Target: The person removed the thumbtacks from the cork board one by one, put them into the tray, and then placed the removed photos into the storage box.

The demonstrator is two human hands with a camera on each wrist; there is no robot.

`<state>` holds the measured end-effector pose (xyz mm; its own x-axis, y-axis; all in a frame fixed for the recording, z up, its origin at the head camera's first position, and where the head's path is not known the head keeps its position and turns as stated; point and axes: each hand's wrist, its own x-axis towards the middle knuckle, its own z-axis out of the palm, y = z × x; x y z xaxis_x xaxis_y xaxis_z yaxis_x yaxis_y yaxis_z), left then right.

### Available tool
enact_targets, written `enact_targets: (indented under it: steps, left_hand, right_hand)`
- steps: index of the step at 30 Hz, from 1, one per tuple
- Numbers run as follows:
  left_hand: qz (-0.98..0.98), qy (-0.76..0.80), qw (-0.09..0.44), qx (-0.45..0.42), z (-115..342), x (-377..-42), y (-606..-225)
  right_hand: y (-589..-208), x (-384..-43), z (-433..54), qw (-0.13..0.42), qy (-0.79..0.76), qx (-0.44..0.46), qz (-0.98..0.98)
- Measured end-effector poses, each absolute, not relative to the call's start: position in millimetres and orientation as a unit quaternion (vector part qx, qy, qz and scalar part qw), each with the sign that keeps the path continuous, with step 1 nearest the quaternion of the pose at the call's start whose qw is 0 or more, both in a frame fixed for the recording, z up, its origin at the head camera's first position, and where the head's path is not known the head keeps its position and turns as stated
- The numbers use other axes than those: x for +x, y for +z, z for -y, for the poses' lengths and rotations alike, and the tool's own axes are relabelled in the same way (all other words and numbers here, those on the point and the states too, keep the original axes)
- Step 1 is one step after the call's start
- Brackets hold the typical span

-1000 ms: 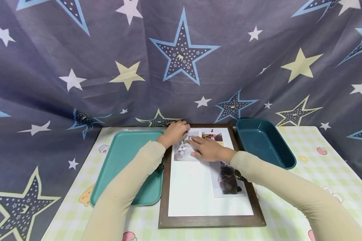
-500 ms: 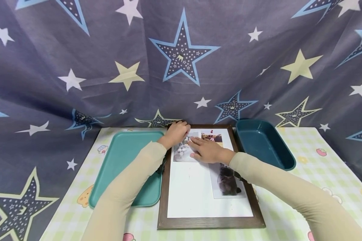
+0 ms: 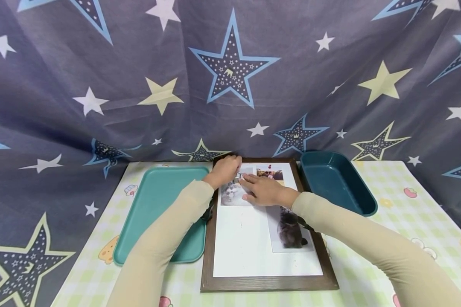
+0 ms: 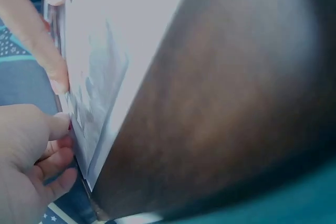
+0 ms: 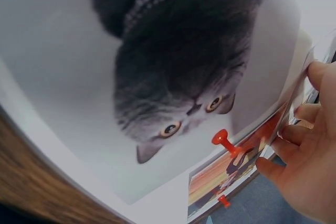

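A brown-framed white pin board (image 3: 209, 238) lies in front of me. At its top left my left hand (image 3: 226, 168) pinches a red push pin (image 4: 69, 126); only a bit of red shows at the thumb tip in the left wrist view. The pin is at the upper part of a pale cat photo (image 3: 233, 195). My right hand (image 3: 266, 191) rests on that photo with fingers spread. Below the right wrist lies a grey cat photo (image 5: 184, 77), with a red push pin (image 5: 222, 139) near its top. A warm-coloured photo (image 3: 274, 175) is partly hidden behind the right hand.
Left of the board lies a green tray (image 3: 153, 187), partly under the left sleeve. A deep dark teal bin (image 3: 330, 181) stands at the board's right. Another red push pin (image 5: 224, 201) marks the warm-coloured photo's top. A starry curtain (image 3: 292, 76) hangs behind the table.
Both hands stay nearly in place. The left hand shifts very slightly at the board's top, and the red pin glimpsed by its fingers a second ago is now hidden in the head view.
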<state>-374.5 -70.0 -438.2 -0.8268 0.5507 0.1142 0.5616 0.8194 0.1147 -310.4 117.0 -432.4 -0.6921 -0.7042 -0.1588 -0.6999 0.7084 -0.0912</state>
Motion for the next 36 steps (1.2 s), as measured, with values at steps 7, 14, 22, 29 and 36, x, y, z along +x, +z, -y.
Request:
enact_targets:
  steps: [7, 14, 22, 29, 36]
  left_hand:
    - [0.948, -0.200, -0.024, -0.246, 71, -381, -438]
    - [0.935, -0.293, -0.059, -0.192, 74, -388, -436]
    - [0.913, -0.365, -0.062, -0.172, 82, -392, -434]
    - [0.896, -0.412, -0.087, -0.140, 82, -392, -435]
    - [0.896, -0.418, -0.089, -0.121, 81, -391, -440]
  right_hand:
    - [-431, -310, -116, 0.095, -0.010, -0.378, -0.921]
    - [-430, -309, -115, 0.095, -0.011, -0.377, -0.921]
    - [-430, -310, -115, 0.094, -0.006, -0.375, -0.922]
    - [-429, -309, -115, 0.085, -0.010, -0.377, -0.922]
    - [-430, -306, -116, 0.079, -0.015, -0.376, -0.923]
